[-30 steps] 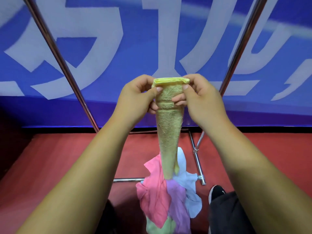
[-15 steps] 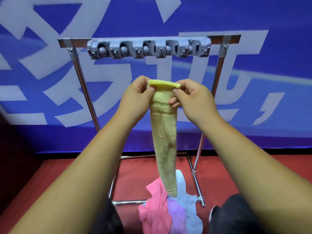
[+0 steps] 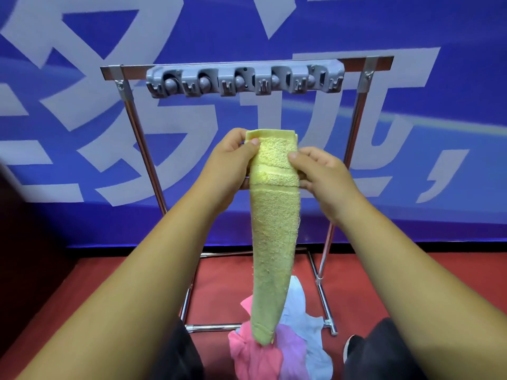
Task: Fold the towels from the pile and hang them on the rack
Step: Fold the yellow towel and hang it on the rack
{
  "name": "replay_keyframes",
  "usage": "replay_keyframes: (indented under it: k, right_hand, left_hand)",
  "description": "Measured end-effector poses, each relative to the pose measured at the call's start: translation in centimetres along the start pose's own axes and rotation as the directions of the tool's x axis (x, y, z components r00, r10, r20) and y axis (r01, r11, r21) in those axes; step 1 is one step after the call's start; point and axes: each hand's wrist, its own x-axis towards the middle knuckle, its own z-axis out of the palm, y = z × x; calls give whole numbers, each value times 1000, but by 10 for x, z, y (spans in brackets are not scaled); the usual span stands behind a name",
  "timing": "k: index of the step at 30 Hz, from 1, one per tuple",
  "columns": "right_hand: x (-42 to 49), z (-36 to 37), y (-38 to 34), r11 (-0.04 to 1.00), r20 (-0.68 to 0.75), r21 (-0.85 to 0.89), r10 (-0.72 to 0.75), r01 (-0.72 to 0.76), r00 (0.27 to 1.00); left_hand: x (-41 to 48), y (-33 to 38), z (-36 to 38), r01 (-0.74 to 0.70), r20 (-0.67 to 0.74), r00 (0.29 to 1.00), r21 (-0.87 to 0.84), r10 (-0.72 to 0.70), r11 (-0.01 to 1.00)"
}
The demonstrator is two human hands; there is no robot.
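Note:
A yellow towel (image 3: 274, 237), folded into a narrow strip, hangs straight down in front of me. My left hand (image 3: 227, 163) pinches its top left corner. My right hand (image 3: 321, 174) grips its right edge a little lower, thumb on the front. Above and behind the towel stands the metal rack (image 3: 365, 86), its top bar carrying a grey clip holder (image 3: 244, 80) with several empty clips. On the red floor below lies the pile of towels (image 3: 277, 352), pink, purple and pale blue, partly hidden by the towel's lower end.
A blue wall banner (image 3: 439, 133) with large white characters stands close behind the rack. The rack's legs (image 3: 323, 305) rest on the red floor. My dark trousers and a shoe (image 3: 351, 349) show at the bottom right.
The view has tilted up, bringing the rack's top bar and clip holder into sight. My right hand has slid from the towel's top corner down its right edge.

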Motion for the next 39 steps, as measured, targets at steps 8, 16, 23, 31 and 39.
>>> replay_keyframes:
  k: [8,16,23,31,39]
  right_hand:
    - [-26,9,69,962,180,151,200,-228,963]
    - [-21,21,100,968,-10,-118,221,-221,975]
    - [-4,17,135,936,-189,-166,278,-310,942]
    - [5,-5,145,906,-248,75,422,-417,872]
    - [12,-28,155,909,-342,157,417,-386,842]
  left_hand:
    - [7,-44,-12,153,-14,988,-54,-154,987]
    - [12,-97,-21,268,-79,956,-145,-281,952]
    - [-6,-172,-8,467,184,882,-218,-434,857]
    - [-15,-227,7,415,386,838,11,-386,910]
    - [-4,-233,21,311,359,885,19,-297,950]
